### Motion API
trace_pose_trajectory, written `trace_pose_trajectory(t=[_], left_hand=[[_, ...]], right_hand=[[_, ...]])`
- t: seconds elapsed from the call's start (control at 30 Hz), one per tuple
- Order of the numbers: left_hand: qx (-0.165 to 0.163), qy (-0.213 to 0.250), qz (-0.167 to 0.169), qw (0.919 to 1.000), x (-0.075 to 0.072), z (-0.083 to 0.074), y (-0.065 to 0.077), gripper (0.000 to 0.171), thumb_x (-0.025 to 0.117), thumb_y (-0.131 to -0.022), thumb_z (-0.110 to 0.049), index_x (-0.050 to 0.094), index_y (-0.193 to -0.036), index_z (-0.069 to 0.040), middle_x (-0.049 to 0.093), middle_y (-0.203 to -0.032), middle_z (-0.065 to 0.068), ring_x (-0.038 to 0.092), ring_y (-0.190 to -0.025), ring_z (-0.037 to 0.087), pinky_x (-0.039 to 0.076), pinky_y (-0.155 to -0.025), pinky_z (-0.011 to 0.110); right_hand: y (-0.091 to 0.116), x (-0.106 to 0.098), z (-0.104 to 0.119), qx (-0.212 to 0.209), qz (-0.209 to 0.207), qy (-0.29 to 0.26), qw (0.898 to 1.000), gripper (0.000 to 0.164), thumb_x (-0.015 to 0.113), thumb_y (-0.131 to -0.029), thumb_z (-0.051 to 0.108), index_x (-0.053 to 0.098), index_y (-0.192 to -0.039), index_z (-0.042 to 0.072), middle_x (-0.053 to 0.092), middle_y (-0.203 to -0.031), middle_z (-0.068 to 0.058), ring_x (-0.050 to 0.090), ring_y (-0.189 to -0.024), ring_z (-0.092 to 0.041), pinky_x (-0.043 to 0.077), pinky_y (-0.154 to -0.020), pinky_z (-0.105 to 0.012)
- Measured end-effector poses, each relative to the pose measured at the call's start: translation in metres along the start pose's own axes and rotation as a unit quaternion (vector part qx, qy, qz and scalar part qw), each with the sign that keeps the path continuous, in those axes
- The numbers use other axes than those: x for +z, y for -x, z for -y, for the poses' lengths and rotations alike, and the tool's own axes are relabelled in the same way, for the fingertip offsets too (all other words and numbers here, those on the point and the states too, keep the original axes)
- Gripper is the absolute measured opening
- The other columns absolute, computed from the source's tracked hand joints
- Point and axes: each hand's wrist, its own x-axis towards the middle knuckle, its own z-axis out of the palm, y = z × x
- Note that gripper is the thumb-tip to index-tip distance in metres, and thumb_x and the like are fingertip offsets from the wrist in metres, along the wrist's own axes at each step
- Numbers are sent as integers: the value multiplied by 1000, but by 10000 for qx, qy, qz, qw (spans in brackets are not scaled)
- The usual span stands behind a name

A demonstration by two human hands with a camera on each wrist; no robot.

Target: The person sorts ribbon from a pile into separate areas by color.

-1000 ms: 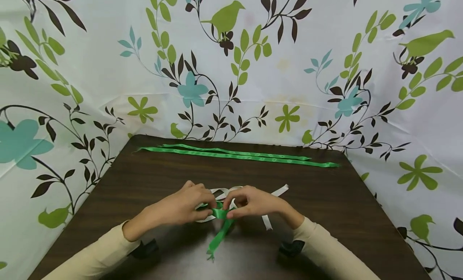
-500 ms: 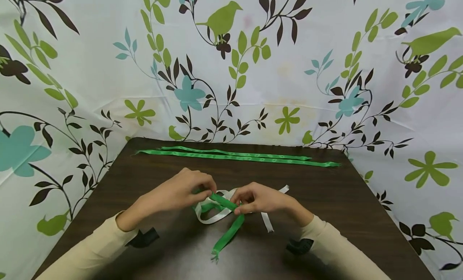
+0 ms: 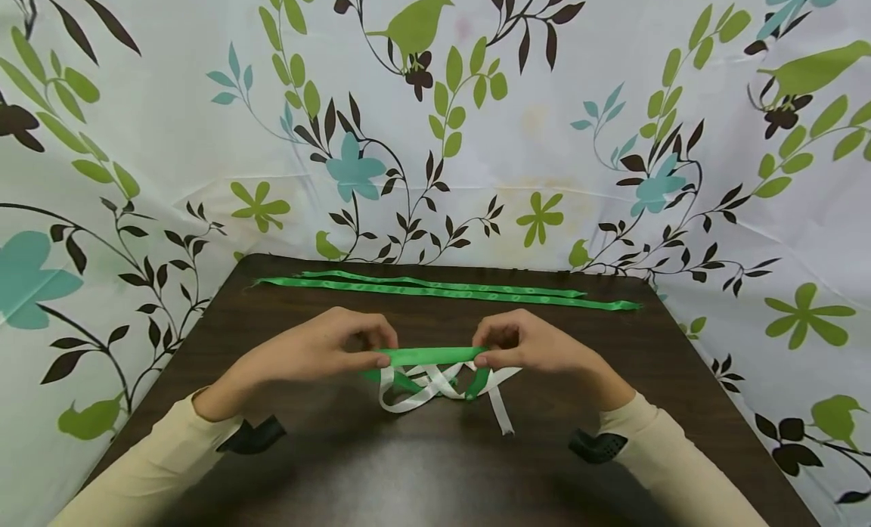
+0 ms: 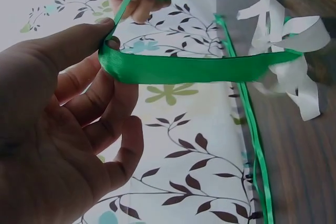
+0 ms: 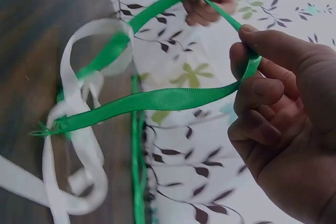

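A green ribbon (image 3: 432, 356) is stretched level between both hands above the table. My left hand (image 3: 333, 347) pinches it between thumb and fingers; in the left wrist view the ribbon (image 4: 184, 69) bends at the fingertips and runs down toward the table. My right hand (image 3: 537, 345) pinches the other end of the stretch, and in the right wrist view the ribbon's frayed tail (image 5: 105, 113) hangs down from those fingers. Beneath lies a loosely looped white ribbon (image 3: 435, 383), whose loops (image 5: 86, 145) lie around the green ribbon's lower parts. How the two cross is partly hidden.
Two more green ribbons (image 3: 442, 289) lie side by side along the far edge of the dark wooden table (image 3: 422, 474). A white cloth (image 3: 476, 156) printed with leaves, birds and flowers hangs behind and beside the table. Dark bands (image 3: 252, 436) sit at both wrists.
Both hands have lifted and spread apart, drawing the green ribbon into a straight stretch. Its frayed tail no longer lies on the table's front; the white ribbon stays about where it was.
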Motion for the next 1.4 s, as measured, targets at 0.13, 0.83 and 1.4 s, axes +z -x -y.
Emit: trace_pose_trajectory(t=[0.13,0.83,1.4], left_hand=[[-1,-56,-34,10000,-5,-3,1,17,69,-99,-34,66,-115,-27,69,-94,-11,63,-88,11,51,-74,34],[-335,-390,-255,9984,-34,7,6,9,69,-99,-36,69,-104,-28,68,-92,-8,59,-76,13,49,-64,33],[-805,-124,-536,9952,-58,51,18,10,68,-101,-30,69,-107,-21,71,-92,-5,62,-80,21,50,-69,35]], right_hand=[[15,-19,9,43,-348,298,9989,11,73,-96,10,73,-102,20,57,-77,-8,39,-56,-16,36,-51,-33],[84,-82,4,691,-2186,164,9732,9,73,-95,4,69,-101,8,61,-75,-9,45,-61,-19,37,-52,-37],[130,-104,-34,574,-2514,-697,9637,11,62,-96,-10,64,-101,0,54,-73,0,38,-56,-20,29,-49,-37]])
